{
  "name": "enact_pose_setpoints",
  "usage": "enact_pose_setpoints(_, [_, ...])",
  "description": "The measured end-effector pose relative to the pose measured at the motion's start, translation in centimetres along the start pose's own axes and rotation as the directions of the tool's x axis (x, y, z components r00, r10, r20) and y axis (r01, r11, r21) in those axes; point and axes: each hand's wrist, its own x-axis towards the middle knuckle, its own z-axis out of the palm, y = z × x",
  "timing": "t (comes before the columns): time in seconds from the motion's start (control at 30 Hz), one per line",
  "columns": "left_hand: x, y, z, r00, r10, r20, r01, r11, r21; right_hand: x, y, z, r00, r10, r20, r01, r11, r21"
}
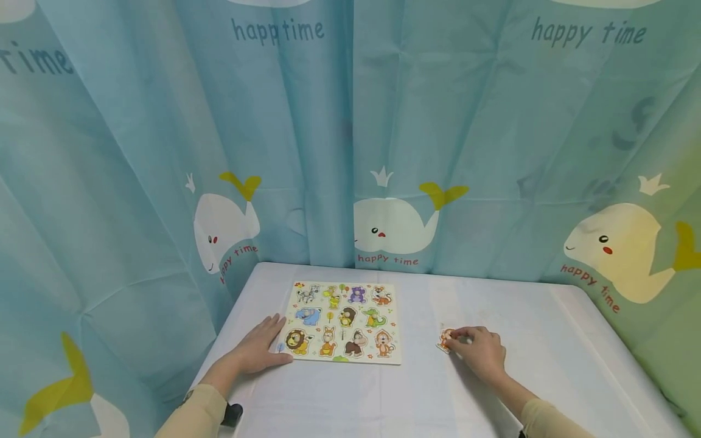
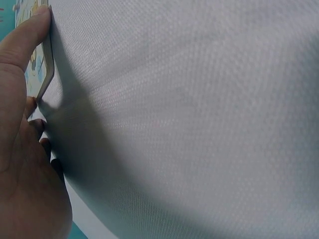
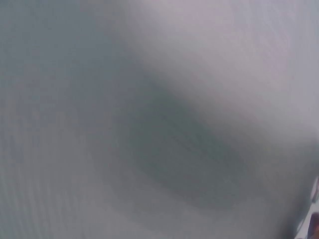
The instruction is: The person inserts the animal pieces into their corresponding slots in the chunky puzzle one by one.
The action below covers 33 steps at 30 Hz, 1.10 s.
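The left hand lay flat, fingers spread, against the colourful wooden animal puzzle board beside it, while the right hand pinched a small orange animal puzzle piece on the white counter.

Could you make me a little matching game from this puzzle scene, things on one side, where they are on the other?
Things:
1. left hand
2. right hand
3. puzzle board
4. loose puzzle piece

Places:
A. lies flat on the white table, towards its left side
B. under the right hand's fingertips, to the right of the board
C. rests at the board's left edge
D. on the table, apart from the board

Pairs: 1-C, 2-D, 3-A, 4-B
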Motion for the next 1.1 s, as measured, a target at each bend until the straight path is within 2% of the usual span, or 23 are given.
enact_pose_setpoints(0.33, [-0.1, 0.0, 0.0, 1.0, -0.001, -0.003, 0.001, 1.0, 0.002, -0.4, -0.2, 1.1, 0.997, 0.055, -0.053, -0.054, 0.998, 0.008])
enact_pose_setpoints(1.1, [0.0, -0.2, 0.0, 1.0, 0.009, 0.002, -0.009, 1.0, 0.001, -0.5, -0.5, 1.4, 0.994, 0.052, -0.093, -0.048, 0.998, 0.042])
